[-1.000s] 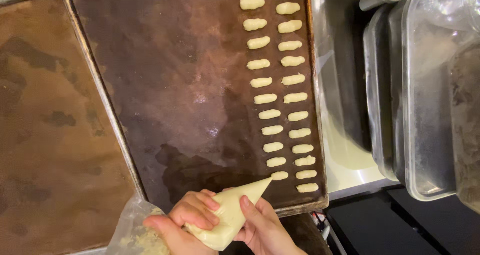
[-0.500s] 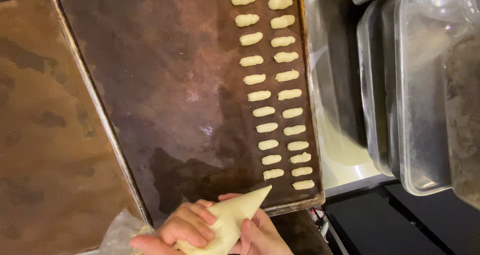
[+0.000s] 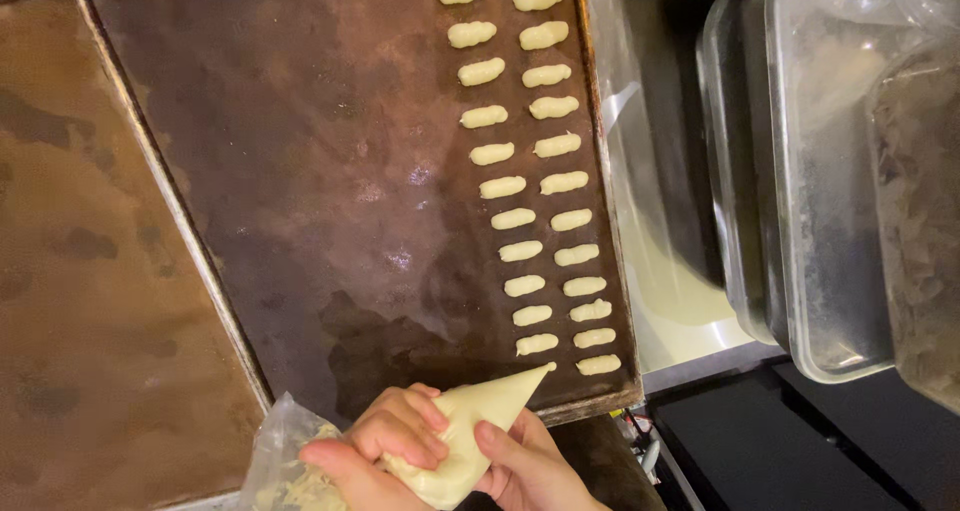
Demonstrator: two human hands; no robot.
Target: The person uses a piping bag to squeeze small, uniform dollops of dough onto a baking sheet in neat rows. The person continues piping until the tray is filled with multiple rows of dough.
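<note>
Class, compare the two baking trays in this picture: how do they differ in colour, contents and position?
The middle tray is dark brown; the left tray is a lighter, rusty brown. The middle tray carries two columns of piped dough pieces along its right side; the left tray shows only stains. The piping bag, held in both hands, points its tip at the middle tray's near edge, not the left tray. Both are flat, worn and stained.

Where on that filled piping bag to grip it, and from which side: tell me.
Grip the piping bag round its fat rear body, coming from the near edge of the tray. The cone narrows toward its tip, which points at the piped dough rows, so leave the tip free.
</note>
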